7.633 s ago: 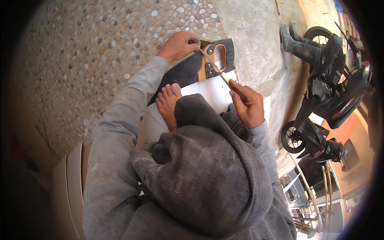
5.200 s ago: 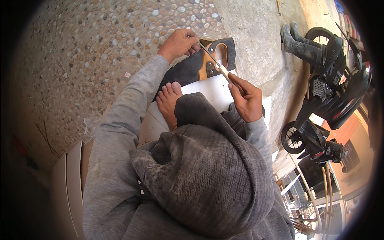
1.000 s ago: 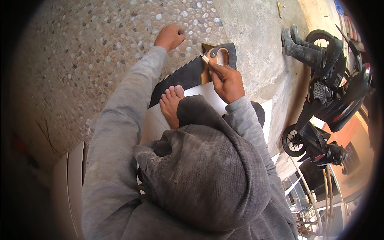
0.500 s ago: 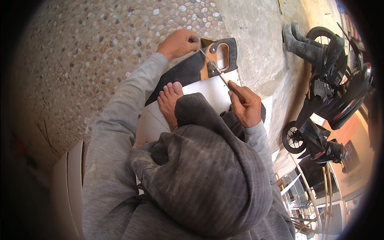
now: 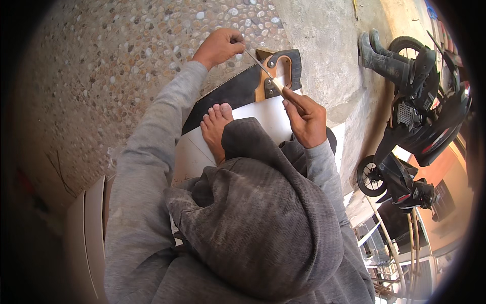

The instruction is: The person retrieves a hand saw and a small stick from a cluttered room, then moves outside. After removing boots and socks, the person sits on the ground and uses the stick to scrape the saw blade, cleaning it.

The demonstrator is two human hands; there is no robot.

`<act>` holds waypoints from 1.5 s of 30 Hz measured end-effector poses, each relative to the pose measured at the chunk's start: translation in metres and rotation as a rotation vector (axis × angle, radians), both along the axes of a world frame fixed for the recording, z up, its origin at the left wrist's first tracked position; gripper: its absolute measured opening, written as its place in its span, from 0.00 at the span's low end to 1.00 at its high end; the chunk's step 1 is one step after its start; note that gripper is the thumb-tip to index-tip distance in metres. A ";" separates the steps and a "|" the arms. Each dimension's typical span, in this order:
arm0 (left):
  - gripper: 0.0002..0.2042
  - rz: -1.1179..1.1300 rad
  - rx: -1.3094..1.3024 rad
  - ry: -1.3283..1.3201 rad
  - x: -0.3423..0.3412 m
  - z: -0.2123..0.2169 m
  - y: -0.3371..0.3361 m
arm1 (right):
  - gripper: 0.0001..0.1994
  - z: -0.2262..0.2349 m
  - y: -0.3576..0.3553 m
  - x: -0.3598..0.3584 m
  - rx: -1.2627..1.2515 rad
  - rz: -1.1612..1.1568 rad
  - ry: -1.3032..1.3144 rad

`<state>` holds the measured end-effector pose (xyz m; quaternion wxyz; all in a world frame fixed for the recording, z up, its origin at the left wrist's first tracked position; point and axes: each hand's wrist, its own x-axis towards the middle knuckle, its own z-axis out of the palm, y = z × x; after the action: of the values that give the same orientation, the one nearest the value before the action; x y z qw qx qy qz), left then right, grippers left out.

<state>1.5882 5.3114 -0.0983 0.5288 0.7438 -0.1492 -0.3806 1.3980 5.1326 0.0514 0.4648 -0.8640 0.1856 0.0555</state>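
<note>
A hand saw (image 5: 230, 95) with a dark blade and a wooden handle lies on its side ahead of me, teeth facing the pebbled ground. My right hand (image 5: 307, 120) grips the pale handle of a thin metal file (image 5: 259, 63) that slants across above the saw's handle. At the file's far tip, the fingers of my left hand (image 5: 218, 48) are pinched together. My bare foot (image 5: 217, 129) rests with its toes at the blade's back edge. From this angle I cannot tell whether the file touches the teeth.
Beneath the saw and foot is a white board (image 5: 260, 112). Pebbled paving (image 5: 131, 76) spreads to the left, smooth concrete (image 5: 324, 55) to the right. Rubber boots (image 5: 387, 63) stand beside a parked black motorcycle (image 5: 420, 114). Cardboard (image 5: 88, 228) leans at lower left.
Both hands and the file have shifted up and slightly left, the file's tip now farther past the saw's handle. The saw and foot have barely moved.
</note>
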 end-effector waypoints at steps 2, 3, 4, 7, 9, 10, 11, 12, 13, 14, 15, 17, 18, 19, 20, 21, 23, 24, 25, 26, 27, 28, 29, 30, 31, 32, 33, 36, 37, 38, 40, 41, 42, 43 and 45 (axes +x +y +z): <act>0.07 -0.068 -0.007 0.012 -0.006 -0.001 -0.002 | 0.13 0.007 0.001 -0.009 0.006 -0.010 0.035; 0.07 -0.096 0.006 0.018 -0.007 0.001 -0.003 | 0.13 0.008 0.000 -0.012 -0.006 0.003 0.046; 0.07 -0.124 0.021 0.023 -0.008 0.002 -0.003 | 0.13 0.010 -0.001 -0.015 -0.017 0.017 0.058; 0.09 -0.172 -0.007 -0.032 -0.017 0.012 -0.010 | 0.14 0.022 -0.004 -0.024 -0.065 0.040 0.103; 0.10 -0.146 0.011 -0.085 -0.017 0.007 -0.011 | 0.15 0.014 -0.005 -0.024 -0.099 0.062 0.066; 0.10 -0.114 0.046 -0.103 -0.013 -0.008 -0.013 | 0.15 0.009 -0.005 -0.022 -0.118 0.072 0.048; 0.09 -0.082 0.085 -0.122 -0.013 -0.017 -0.013 | 0.14 0.010 -0.001 -0.004 -0.156 0.103 0.145; 0.10 -0.073 0.133 -0.142 -0.011 -0.020 -0.008 | 0.13 -0.003 0.005 0.009 -0.114 0.085 0.098; 0.10 -0.062 0.178 -0.180 -0.001 -0.024 -0.001 | 0.12 -0.015 0.009 0.017 -0.116 0.093 0.067; 0.10 -0.048 0.225 -0.215 0.007 -0.023 0.003 | 0.12 -0.024 0.010 0.019 -0.115 0.102 0.037; 0.10 -0.082 0.213 -0.207 0.012 -0.023 0.003 | 0.12 -0.026 0.009 0.018 -0.085 0.088 0.025; 0.10 -0.086 0.154 -0.151 0.014 -0.018 0.008 | 0.12 -0.025 0.010 0.017 -0.026 0.061 0.015; 0.10 -0.089 0.123 -0.117 0.012 -0.014 0.008 | 0.12 -0.019 0.008 0.016 -0.026 0.038 0.015; 0.10 -0.075 0.087 -0.115 0.013 -0.012 0.005 | 0.12 -0.009 0.006 0.013 -0.025 0.016 0.016; 0.09 -0.065 0.056 -0.103 0.009 -0.001 -0.001 | 0.12 -0.002 0.004 0.006 -0.020 -0.009 0.027; 0.09 -0.052 0.027 -0.097 0.007 0.006 -0.006 | 0.12 -0.002 0.001 -0.001 -0.002 -0.043 0.009; 0.10 -0.090 0.009 -0.087 -0.002 0.007 -0.009 | 0.12 0.005 0.000 -0.012 -0.031 -0.035 0.032; 0.10 -0.108 -0.001 -0.084 -0.004 0.006 -0.009 | 0.12 0.008 0.000 -0.015 -0.047 -0.030 0.041; 0.09 -0.120 0.009 -0.051 -0.005 0.006 -0.009 | 0.13 0.006 0.001 -0.018 -0.030 -0.036 0.022; 0.09 -0.134 0.023 -0.014 -0.008 0.007 -0.007 | 0.13 0.008 0.001 -0.020 -0.044 -0.026 0.028; 0.08 -0.147 0.037 0.023 -0.010 0.008 -0.005 | 0.13 0.010 0.002 -0.023 -0.058 -0.016 0.035; 0.08 -0.165 0.022 -0.025 -0.013 0.009 -0.005 | 0.13 0.012 0.002 -0.026 -0.070 -0.005 0.042; 0.09 -0.186 0.006 -0.069 -0.015 0.015 -0.007 | 0.13 0.015 0.002 -0.029 -0.086 0.002 0.057; 0.09 -0.207 -0.009 -0.112 -0.017 0.016 -0.009 | 0.13 0.019 0.002 -0.032 -0.102 0.011 0.074; 0.10 -0.177 0.006 -0.135 -0.020 0.012 -0.010 | 0.14 0.020 0.002 -0.033 -0.118 0.019 0.090; 0.10 -0.154 0.017 -0.168 -0.019 0.006 -0.016 | 0.13 0.017 0.001 -0.028 -0.129 0.030 0.085; 0.11 -0.126 0.031 -0.196 -0.020 0.003 -0.016 | 0.13 0.011 0.003 -0.018 -0.137 0.045 0.083; 0.11 -0.029 0.177 -0.304 0.005 -0.028 0.002 | 0.13 -0.020 0.016 0.016 -0.134 0.097 0.017; 0.11 -0.062 0.196 -0.248 0.012 -0.028 0.004 | 0.13 -0.027 0.016 0.018 -0.132 0.093 0.014; 0.11 -0.071 0.173 -0.220 0.014 -0.027 0.007 | 0.13 -0.032 0.016 0.019 -0.129 0.090 0.017; 0.10 -0.086 0.126 -0.164 0.017 -0.024 0.009 | 0.13 -0.026 0.013 0.014 -0.035 0.020 0.006; 0.10 -0.061 0.090 -0.158 0.016 -0.019 0.010 | 0.13 -0.024 0.014 0.010 0.019 -0.012 0.008; 0.10 -0.044 0.049 -0.141 0.011 -0.010 0.006 | 0.13 -0.019 0.013 0.002 0.013 -0.034 -0.005; 0.10 -0.025 0.009 -0.123 0.005 -0.004 0.002 | 0.13 -0.012 0.011 -0.004 0.007 -0.056 -0.018; 0.10 -0.044 -0.035 -0.114 -0.003 0.004 -0.005 | 0.13 0.008 0.006 -0.011 -0.030 -0.058 0.044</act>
<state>1.5853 5.3066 -0.0942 0.5239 0.7516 -0.2020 -0.3462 1.3867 5.1388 0.0594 0.4489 -0.8637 0.2216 0.0580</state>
